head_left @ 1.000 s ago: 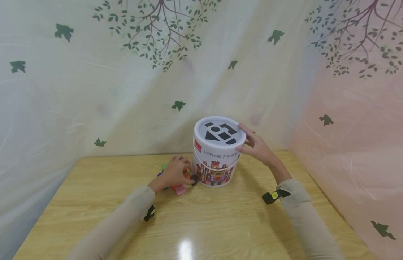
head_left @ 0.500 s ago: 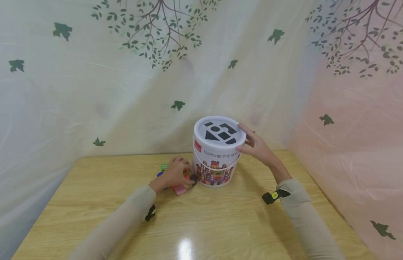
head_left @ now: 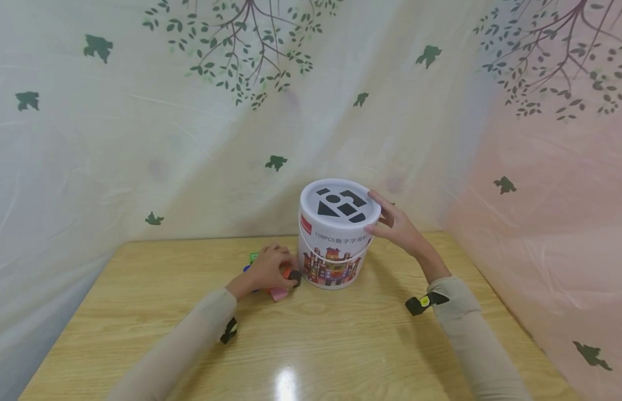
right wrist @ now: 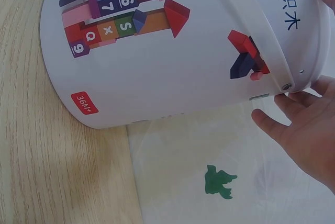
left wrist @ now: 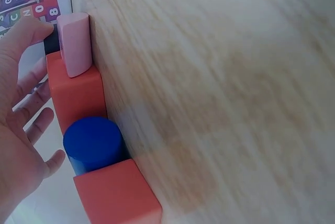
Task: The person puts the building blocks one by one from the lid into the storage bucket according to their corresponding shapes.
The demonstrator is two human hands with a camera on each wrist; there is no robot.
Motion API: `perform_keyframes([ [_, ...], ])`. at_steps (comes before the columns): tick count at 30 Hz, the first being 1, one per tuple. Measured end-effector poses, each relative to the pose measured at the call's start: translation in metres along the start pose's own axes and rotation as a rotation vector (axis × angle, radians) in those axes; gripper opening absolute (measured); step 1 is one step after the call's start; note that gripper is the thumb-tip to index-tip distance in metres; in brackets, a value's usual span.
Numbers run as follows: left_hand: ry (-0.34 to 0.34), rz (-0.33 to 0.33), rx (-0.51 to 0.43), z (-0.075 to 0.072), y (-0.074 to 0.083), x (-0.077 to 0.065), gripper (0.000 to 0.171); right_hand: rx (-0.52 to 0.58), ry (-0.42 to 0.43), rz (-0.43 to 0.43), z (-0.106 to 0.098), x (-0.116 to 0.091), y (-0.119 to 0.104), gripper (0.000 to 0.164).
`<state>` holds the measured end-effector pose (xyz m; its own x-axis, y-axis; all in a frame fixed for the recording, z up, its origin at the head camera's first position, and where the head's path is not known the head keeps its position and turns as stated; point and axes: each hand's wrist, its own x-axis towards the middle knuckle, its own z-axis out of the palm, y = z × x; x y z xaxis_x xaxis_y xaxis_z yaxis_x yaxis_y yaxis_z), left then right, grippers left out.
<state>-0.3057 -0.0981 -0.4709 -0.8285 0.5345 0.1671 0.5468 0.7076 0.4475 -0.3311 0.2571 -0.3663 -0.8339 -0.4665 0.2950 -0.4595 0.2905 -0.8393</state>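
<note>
A white lidded bucket of toy blocks stands upright, its lid printed with black shapes and its side with a block castle. My right hand grips the lid's right rim, thumb in front and fingers at the back. Left of the bucket, my left hand pinches a small black block, low over the table. In the left wrist view, a pink block, an orange-red block, a blue cylinder and a red block line up beside that hand. Its palm covers part of these in the head view.
A green block shows behind my left hand. The wooden table ends at a pale curtain printed with leaves and birds. Another pinkish curtain hangs along the right side.
My left hand has shifted slightly left with the black block, leaving a little more of the bucket's lower edge in sight. My right hand and the bucket have stayed put.
</note>
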Motion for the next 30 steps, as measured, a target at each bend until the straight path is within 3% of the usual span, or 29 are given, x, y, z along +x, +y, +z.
perform_keyframes([
  [16, 0.124, 0.027, -0.045, -0.014, 0.001, -0.005, 0.028, -0.030, 0.004, 0.012, 0.000, -0.002, -0.002, 0.088],
  [30, 0.274, -0.002, -0.120, -0.052, 0.003, -0.008, 0.031, -0.020, 0.001, 0.007, 0.001, -0.001, -0.002, 0.088],
])
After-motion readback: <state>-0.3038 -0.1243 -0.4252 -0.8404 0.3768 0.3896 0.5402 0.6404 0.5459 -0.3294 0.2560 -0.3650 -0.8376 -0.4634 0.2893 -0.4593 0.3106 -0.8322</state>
